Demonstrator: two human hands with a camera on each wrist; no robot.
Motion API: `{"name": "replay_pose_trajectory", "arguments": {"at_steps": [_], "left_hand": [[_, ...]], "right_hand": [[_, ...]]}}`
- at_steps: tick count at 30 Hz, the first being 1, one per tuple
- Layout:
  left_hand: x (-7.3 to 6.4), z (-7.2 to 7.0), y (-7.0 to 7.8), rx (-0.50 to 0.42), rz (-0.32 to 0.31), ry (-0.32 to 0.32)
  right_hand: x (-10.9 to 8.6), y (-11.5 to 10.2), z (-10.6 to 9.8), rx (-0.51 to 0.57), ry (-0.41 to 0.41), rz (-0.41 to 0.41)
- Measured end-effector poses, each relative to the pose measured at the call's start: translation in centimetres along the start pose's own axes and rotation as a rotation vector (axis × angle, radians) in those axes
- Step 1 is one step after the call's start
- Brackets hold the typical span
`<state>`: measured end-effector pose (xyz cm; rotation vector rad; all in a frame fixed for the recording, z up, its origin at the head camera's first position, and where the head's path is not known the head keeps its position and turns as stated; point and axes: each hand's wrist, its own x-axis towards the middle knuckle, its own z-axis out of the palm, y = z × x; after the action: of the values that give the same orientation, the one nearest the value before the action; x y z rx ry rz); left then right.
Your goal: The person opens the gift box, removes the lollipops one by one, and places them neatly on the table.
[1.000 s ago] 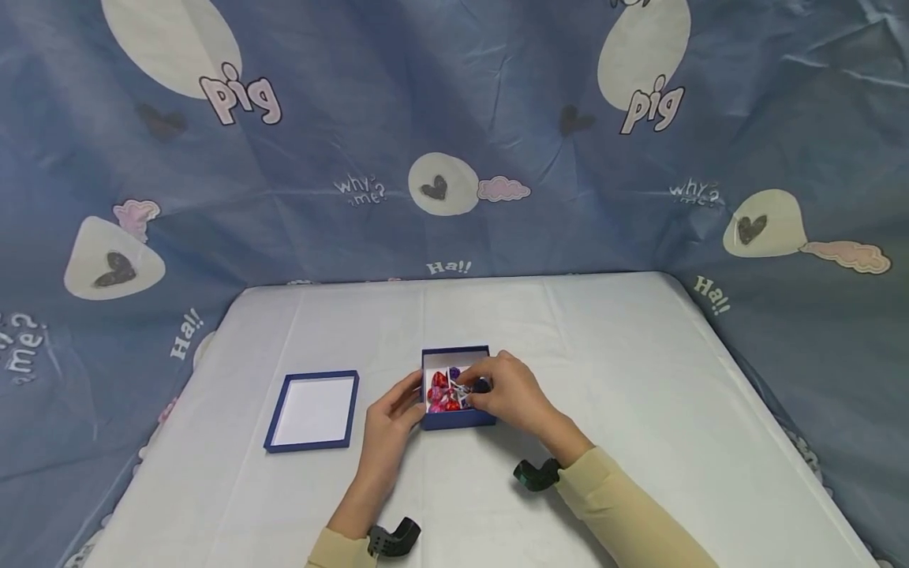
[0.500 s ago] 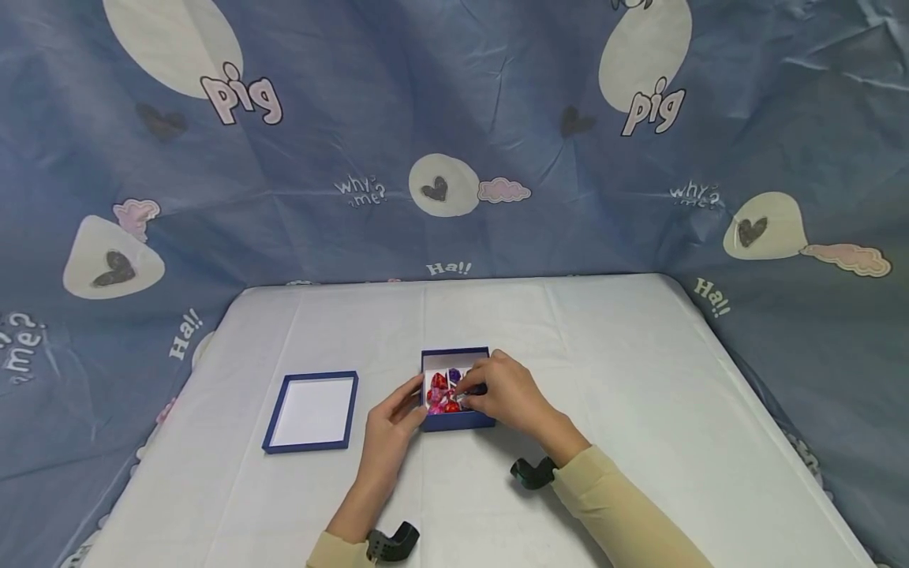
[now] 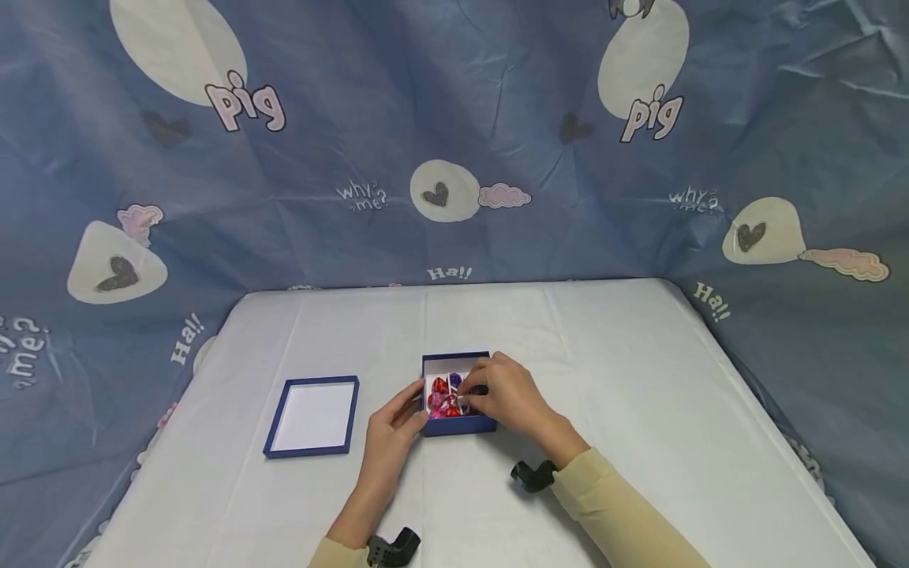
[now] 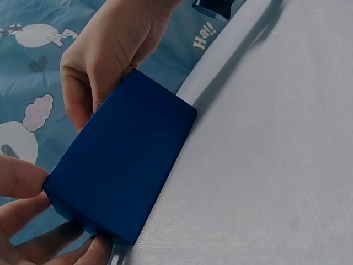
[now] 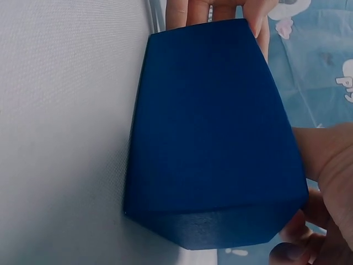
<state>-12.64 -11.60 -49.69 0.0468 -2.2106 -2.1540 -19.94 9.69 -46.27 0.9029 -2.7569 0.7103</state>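
Observation:
An open blue box [image 3: 460, 427] with a white inside sits mid-table, holding several red, pink and purple wrapped lollipops [image 3: 439, 385]. My left hand [image 3: 387, 430] steadies the box at its left side, thumb at the near corner and fingers along the left wall, as the left wrist view also shows around the blue box [image 4: 124, 154]. Over the right wall reaches my right hand [image 3: 507, 393], its thumb and fingertips pinching a lollipop's pale end among the others. From the right wrist, the blue box [image 5: 215, 121] hides the fingertips.
To the left, a square blue-edged lid [image 3: 312, 453] lies with its white inside up on the white-covered table [image 3: 604, 355]. A blue patterned curtain [image 3: 454, 95] hangs behind and around the table. Dark wrist cameras sit on both forearms.
The right fingertips shift slightly among the lollipops, and their pinch draws a little closer together. The left hand, box and lid stay in place; the head view tilts slightly.

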Motion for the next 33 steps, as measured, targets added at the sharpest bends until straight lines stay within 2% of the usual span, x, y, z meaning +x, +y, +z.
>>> {"name": "replay_pose_trajectory", "arguments": {"at_steps": [15,33], "left_hand": [[0.0,0.1,0.2,0.008,-0.005,0.0],[0.1,0.1,0.0,0.014,0.003,0.0]], "right_hand": [[0.1,0.4,-0.9,0.032,0.104,0.07],[0.1,1.1,-2.6,0.119,0.151,0.142]]}}
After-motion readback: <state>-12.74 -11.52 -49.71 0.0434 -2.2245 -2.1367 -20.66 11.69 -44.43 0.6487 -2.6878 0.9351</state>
